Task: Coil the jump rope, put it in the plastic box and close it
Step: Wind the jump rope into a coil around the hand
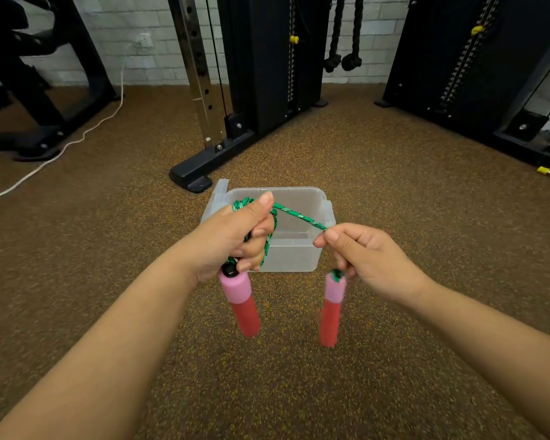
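We hold the green jump rope [299, 215] in the air over the open plastic box [294, 249] on the speckled floor [394, 192]. Our left hand [232, 239] grips the gathered loops, one pink-and-red handle [240, 301] hanging below; our right hand [367, 258] pinches the cord above the other handle [332, 309].

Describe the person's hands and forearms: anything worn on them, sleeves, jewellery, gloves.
Both forearms are bare up to the frame edge, with no sleeves in view. The left hand and right hand wear no gloves; no rings, watch or wristbands show. The fingernails look short and unpainted.
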The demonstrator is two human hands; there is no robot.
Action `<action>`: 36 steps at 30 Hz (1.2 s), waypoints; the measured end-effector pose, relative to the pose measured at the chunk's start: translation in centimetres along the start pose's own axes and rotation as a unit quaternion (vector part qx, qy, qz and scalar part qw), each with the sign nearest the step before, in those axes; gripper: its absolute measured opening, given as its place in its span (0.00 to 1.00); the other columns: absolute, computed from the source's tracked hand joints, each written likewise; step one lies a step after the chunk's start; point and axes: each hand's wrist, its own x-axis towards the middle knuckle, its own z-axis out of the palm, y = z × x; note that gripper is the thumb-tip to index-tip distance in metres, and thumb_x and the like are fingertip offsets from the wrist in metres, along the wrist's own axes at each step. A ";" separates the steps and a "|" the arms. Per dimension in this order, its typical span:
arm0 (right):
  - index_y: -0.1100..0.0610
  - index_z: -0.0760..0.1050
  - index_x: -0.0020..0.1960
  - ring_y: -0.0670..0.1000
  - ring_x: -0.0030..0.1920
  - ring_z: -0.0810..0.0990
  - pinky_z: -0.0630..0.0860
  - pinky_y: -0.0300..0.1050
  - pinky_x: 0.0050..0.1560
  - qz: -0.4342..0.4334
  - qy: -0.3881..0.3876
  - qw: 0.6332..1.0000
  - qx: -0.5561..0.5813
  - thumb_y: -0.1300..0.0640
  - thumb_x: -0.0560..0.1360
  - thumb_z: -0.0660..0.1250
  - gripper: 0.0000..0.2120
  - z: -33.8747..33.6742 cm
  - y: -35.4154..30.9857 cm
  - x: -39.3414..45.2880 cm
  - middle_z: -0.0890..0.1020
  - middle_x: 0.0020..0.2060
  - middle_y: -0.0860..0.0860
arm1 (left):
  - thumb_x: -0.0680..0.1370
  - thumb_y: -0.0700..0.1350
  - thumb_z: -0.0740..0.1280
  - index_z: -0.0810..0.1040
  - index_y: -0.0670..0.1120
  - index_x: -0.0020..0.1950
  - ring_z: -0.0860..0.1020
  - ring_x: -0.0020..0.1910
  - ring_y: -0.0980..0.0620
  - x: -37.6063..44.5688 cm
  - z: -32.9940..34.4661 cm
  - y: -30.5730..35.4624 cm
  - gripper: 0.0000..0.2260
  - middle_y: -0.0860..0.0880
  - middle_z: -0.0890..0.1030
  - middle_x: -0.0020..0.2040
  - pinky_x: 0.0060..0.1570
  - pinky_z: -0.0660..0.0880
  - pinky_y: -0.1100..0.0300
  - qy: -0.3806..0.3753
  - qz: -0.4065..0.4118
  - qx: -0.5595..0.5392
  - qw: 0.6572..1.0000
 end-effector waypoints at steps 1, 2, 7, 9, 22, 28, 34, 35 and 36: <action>0.52 0.82 0.44 0.43 0.27 0.66 0.65 0.35 0.29 -0.005 -0.001 1.000 -0.014 0.53 0.80 0.60 0.13 0.0 0.1 0.1 0.68 0.25 0.46 | 0.78 0.58 0.55 0.65 0.49 0.29 0.62 0.19 0.52 0.0 0.1 0.0 0.21 0.52 0.59 0.20 0.28 0.65 0.59 -0.001 0.000 -0.003 1.000; 0.51 0.81 0.43 0.44 0.28 0.64 0.63 0.36 0.29 -0.006 0.000 1.000 -0.022 0.52 0.80 0.59 0.14 -0.1 0.3 0.2 0.66 0.25 0.46 | 0.78 0.58 0.55 0.65 0.49 0.29 0.62 0.19 0.52 0.0 0.2 0.0 0.21 0.52 0.60 0.19 0.28 0.65 0.60 -0.005 0.001 -0.008 1.000; 0.51 0.80 0.43 0.45 0.28 0.61 0.58 0.38 0.28 -0.007 0.003 0.999 -0.053 0.52 0.80 0.58 0.14 -0.2 0.9 0.4 0.63 0.26 0.45 | 0.78 0.57 0.55 0.65 0.49 0.28 0.62 0.17 0.53 0.1 1.6 0.1 0.21 0.53 0.60 0.18 0.26 0.67 0.62 -0.027 0.010 -0.048 0.998; 0.52 0.80 0.43 0.45 0.27 0.61 0.58 0.38 0.27 -0.011 0.012 0.998 -0.054 0.53 0.80 0.59 0.13 0.4 1.2 0.6 0.63 0.25 0.45 | 0.78 0.58 0.55 0.65 0.50 0.27 0.62 0.17 0.54 0.3 1.8 0.2 0.21 0.54 0.60 0.17 0.25 0.67 0.63 -0.018 0.016 -0.078 0.997; 0.48 0.79 0.42 0.53 0.30 0.63 0.65 0.49 0.32 0.048 -0.031 0.998 -0.027 0.50 0.80 0.58 0.14 2.7 3.3 -1.4 0.65 0.27 0.50 | 0.78 0.64 0.50 0.79 0.42 0.60 0.71 0.22 0.56 1.0 0.2 0.5 0.31 0.50 0.81 0.29 0.26 0.69 0.65 0.099 0.052 -0.279 0.954; 0.44 0.76 0.46 0.45 0.31 0.75 0.75 0.47 0.36 -0.035 -0.088 0.968 -0.231 0.45 0.80 0.56 0.11 3.2 2.0 -2.7 0.73 0.28 0.45 | 0.74 0.71 0.39 0.67 0.41 0.71 0.84 0.50 0.44 0.9 -0.2 0.8 0.42 0.39 0.83 0.55 0.52 0.75 0.53 0.126 0.040 -0.294 0.947; 0.53 0.76 0.45 0.46 0.41 0.78 0.75 0.48 0.43 -0.171 -0.094 0.910 -0.365 0.42 0.75 0.51 0.20 4.1 -2.3 -2.9 0.81 0.38 0.46 | 0.72 0.69 0.33 0.60 0.43 0.76 0.83 0.50 0.43 1.3 1.5 -0.4 0.44 0.35 0.83 0.46 0.53 0.74 0.57 0.133 0.013 -0.040 0.990; 0.53 0.76 0.44 0.46 0.40 0.78 0.75 0.48 0.42 -0.185 -0.081 0.907 -0.369 0.43 0.75 0.52 0.19 3.9 -2.9 -2.7 0.81 0.37 0.46 | 0.70 0.71 0.35 0.61 0.43 0.76 0.83 0.48 0.43 1.3 1.8 -0.6 0.45 0.36 0.83 0.43 0.55 0.73 0.57 0.123 0.009 -0.003 0.992; 0.53 0.77 0.43 0.46 0.38 0.77 0.75 0.48 0.40 -0.197 -0.070 0.903 -0.375 0.43 0.74 0.53 0.18 3.5 -3.4 -2.5 0.80 0.36 0.45 | 0.68 0.73 0.37 0.62 0.45 0.75 0.82 0.46 0.43 1.2 1.9 -0.9 0.47 0.37 0.82 0.41 0.58 0.73 0.56 0.110 -0.001 0.018 0.994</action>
